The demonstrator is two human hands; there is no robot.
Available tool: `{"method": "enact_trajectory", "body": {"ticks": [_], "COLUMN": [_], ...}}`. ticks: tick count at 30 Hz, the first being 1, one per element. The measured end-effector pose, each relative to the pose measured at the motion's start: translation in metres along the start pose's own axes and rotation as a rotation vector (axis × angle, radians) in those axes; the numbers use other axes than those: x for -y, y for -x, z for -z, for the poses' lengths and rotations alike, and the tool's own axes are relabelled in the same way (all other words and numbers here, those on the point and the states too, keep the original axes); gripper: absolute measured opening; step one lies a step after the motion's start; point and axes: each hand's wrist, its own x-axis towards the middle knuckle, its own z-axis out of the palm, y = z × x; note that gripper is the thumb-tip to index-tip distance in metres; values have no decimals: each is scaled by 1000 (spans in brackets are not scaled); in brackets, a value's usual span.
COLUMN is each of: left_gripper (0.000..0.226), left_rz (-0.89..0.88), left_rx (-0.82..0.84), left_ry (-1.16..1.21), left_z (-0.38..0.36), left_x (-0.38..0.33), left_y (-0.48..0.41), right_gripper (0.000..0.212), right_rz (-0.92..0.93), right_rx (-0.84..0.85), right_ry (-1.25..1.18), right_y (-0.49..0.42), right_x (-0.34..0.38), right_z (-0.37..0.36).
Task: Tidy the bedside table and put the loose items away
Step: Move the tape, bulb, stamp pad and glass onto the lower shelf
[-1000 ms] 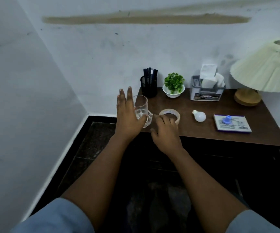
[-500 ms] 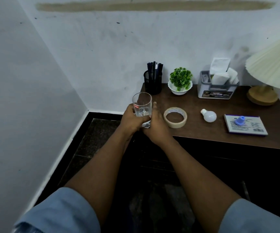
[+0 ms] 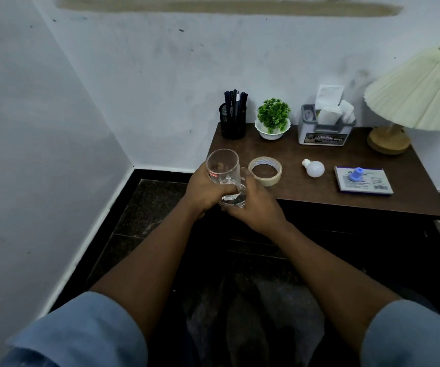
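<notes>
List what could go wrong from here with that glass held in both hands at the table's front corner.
1. The glass is tilted, held by the left hand and right hand right at the bedside table edge; a slip would likely drop it to the floor.
2. The tape roll lies beside the right hand and could get knocked.
3. The light bulb lies loose and may roll.

The grey tissue holder [image 3: 324, 132] bears a label reading "OPEL"; other print is too small to read.

one glass [image 3: 223, 170], one tape roll [image 3: 265, 171], one bulb [image 3: 314, 167], one lamp [image 3: 409, 107].
</notes>
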Motion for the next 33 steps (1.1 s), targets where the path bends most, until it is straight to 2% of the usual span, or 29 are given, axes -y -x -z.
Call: {"method": "enact_trajectory", "body": {"ticks": [6,9,12,18,23,33], "left_gripper": [51,53,59,63,73,80], "left_rz": [-6,-4,46,127,113,139], "left_rx": [-152,-144,-212,-315,-306,-286], "left_ry": [146,123,48,124,146,23], "left_z": [-20,-38,-58,-94,-121,-127], "left_x": [18,47,78,112,132,155], "left_y": [44,65,78,58,39,8], "right_gripper": [101,104,104,101,86,81], "right_rz": [98,50,-30,-130,-168,-203], "right_rx": [-6,39,60,-12,-27,-59], "right_ry": [179,209,220,231,238,222], "right_y": [65,85,88,60,35,7], "right_x": [-31,-57,-86,-125,-141,-163], "right_z": [-5,-12,-17,-23,-46,-87]}}
